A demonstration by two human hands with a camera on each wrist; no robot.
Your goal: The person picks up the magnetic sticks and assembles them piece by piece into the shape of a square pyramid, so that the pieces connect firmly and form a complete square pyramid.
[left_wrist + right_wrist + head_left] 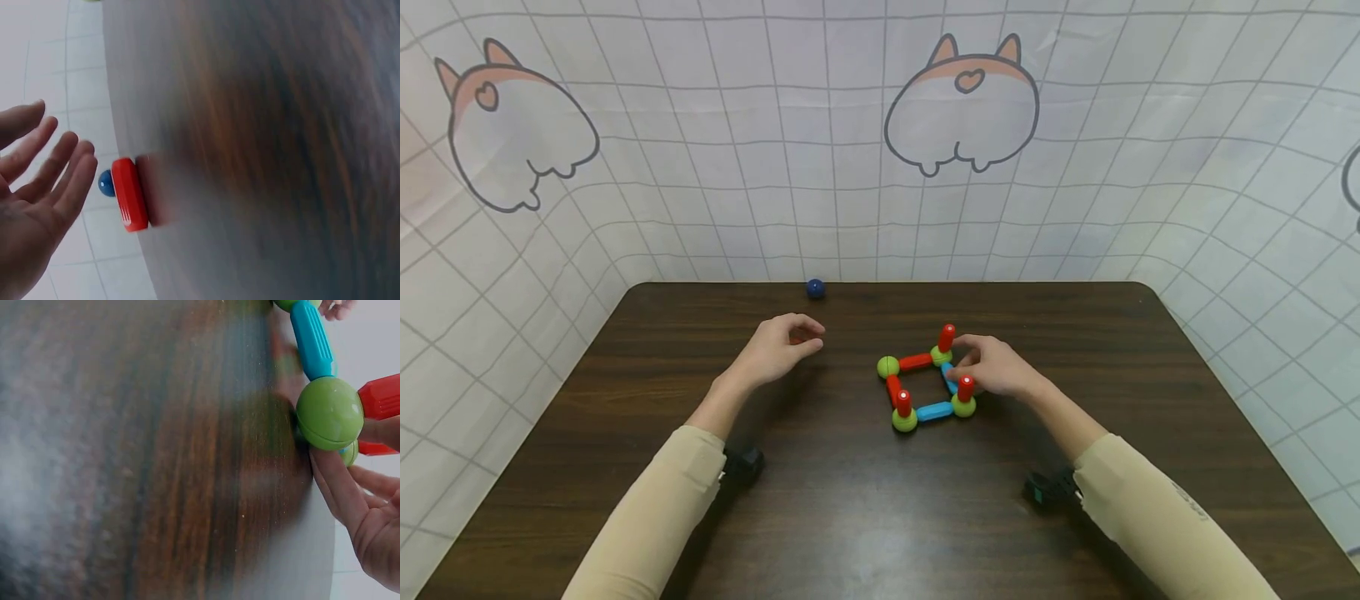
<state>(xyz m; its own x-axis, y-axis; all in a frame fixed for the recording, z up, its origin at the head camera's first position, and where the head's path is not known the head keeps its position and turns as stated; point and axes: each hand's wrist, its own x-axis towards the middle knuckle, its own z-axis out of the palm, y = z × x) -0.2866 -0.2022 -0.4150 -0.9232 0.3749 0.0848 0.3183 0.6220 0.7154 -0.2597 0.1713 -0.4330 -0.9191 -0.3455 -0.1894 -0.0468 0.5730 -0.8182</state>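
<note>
**Steadying the rod-and-ball square**

Watching from the head view, I see my right hand (996,367) resting against the far right side of the toy frame (925,385), a square of red and blue rods joined by green balls on the dark table (850,500). Its fingers curl around the blue rod (950,377) between two corner balls; the right wrist view shows a fingertip (331,481) touching a green ball (329,413). Three red pegs stand upright on corners. My left hand (778,347) hovers to the left of the frame, well apart from it, fingers relaxed and holding nothing. A red rod (130,194) lies just beyond its fingertips. A dark blue ball (816,288) sits at the table's far edge.
</note>
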